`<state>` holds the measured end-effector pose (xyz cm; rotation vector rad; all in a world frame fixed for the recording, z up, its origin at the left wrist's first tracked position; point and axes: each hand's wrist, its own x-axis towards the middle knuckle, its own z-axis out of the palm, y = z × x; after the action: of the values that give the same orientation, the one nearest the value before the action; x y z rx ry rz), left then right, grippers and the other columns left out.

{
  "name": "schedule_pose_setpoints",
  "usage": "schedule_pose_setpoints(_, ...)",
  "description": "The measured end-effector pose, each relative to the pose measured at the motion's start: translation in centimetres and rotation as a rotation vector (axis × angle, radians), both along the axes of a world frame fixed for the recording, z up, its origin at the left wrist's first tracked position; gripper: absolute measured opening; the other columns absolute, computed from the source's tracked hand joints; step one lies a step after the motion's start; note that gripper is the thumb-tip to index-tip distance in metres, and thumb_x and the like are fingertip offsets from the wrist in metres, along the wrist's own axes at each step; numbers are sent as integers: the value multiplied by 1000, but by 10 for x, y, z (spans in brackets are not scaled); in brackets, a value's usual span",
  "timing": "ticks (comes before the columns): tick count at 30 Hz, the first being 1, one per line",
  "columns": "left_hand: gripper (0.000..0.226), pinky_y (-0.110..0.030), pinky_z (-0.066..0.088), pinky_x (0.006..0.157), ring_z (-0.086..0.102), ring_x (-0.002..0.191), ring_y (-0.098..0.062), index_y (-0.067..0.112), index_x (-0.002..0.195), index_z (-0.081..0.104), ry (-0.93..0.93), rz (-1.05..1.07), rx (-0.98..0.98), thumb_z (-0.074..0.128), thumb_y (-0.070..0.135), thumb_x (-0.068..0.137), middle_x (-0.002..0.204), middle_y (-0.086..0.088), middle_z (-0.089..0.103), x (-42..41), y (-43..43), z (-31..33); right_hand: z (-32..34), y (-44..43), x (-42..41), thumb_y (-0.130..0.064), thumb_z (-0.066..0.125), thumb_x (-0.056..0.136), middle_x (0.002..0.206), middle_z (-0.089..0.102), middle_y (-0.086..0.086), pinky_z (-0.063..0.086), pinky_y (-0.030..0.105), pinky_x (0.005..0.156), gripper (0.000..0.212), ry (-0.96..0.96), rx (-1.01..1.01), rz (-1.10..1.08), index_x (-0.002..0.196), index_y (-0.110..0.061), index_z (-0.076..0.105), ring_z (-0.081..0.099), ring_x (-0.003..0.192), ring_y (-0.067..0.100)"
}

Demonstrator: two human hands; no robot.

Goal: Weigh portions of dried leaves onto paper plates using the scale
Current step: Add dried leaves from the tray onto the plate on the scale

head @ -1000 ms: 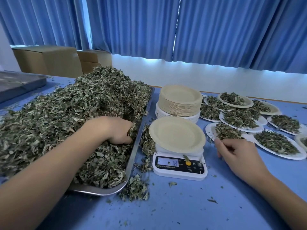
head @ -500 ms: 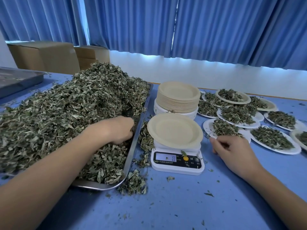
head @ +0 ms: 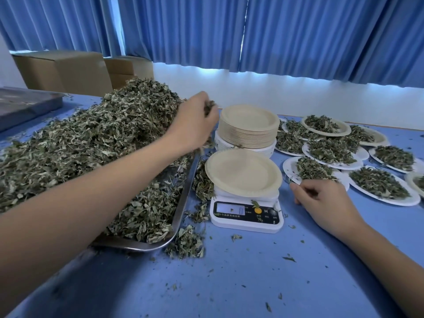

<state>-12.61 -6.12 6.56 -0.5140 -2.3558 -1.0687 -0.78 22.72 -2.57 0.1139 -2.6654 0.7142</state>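
Left hand (head: 195,127) clamps a clump of grey-green dried leaves (head: 210,106) above the heaped steel tray (head: 181,216) — empty round tan paper plate (head: 243,173) on the white digital scale (head: 245,222) lies just right and lower; right hand (head: 325,203) rests loosely curled, empty, on the blue desk (head: 252,276).

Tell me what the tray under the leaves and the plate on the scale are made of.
Tray: apparently metal, maybe stainless steel; its grey rim is smooth and reflective. Plate on the scale: likely paper or moulded pulp; matte beige, no shine.
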Motion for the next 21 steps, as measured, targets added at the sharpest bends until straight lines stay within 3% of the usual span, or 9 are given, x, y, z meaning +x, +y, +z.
schedule_pose_setpoints(5, 19, -24, 42, 50, 50, 53, -3, 18, 91, 50, 39, -289, -76, 50, 30, 104, 70, 4, 60, 15, 52, -23, 0, 1, 1, -31, 58, 102, 50, 58, -23, 32, 27, 49, 48, -1, 6, 7, 59, -10, 62, 51, 46, 5)
schedule_pose_setpoints(9, 31, -44, 49, 76, 58, 78, -19, 13, 82, 64, 41, -426, -467, 58, 38, 98, 82, 0, 64, 16, 51, -33, -1, 2, 0, -31, 59, 102, 50, 58, -22, 34, 29, 50, 47, 1, 2, 2, 59, -12, 62, 52, 47, 5)
schedule_pose_setpoints(12, 29, -40, 50, 92, 62, 95, -11, 23, 86, 73, -27, -445, -471, 61, 48, 92, 99, 9, 67, 6, 32, -27, -2, 3, -1, -31, 59, 102, 52, 60, -18, 36, 29, 50, 47, 3, -8, -1, 59, -13, 62, 52, 48, 7)
schedule_pose_setpoints(15, 40, -33, 51, 81, 66, 90, -11, 31, 92, 74, -97, -348, -310, 49, 62, 93, 95, 9, 72, -11, 8, -18, -2, 3, -1, -31, 60, 101, 52, 60, -16, 37, 29, 50, 47, 0, -15, -3, 58, -15, 62, 51, 47, 9)
schedule_pose_setpoints(17, 31, -35, 48, 73, 65, 83, -19, 28, 90, 69, -60, -203, -301, 47, 47, 101, 88, 2, 69, -32, -8, -18, -2, 3, -2, -31, 60, 102, 52, 60, -17, 37, 30, 49, 47, -3, -22, 0, 57, -16, 62, 50, 45, 9)
schedule_pose_setpoints(19, 24, -44, 50, 90, 60, 109, -29, 22, 117, 65, -45, 1, -433, 49, 29, 101, 117, -7, 64, -57, -22, -26, -3, 4, -3, -32, 60, 102, 49, 58, -14, 36, 29, 49, 47, -9, -29, 0, 57, -18, 62, 47, 43, 9)
schedule_pose_setpoints(21, 44, -59, 41, 104, 41, 135, -37, 29, 142, 48, -142, 145, -589, 50, 27, 99, 147, -11, 44, -77, -33, -38, -4, 5, -4, -33, 60, 101, 47, 54, -7, 35, 30, 50, 47, -11, -29, -4, 56, -20, 62, 44, 42, 11)
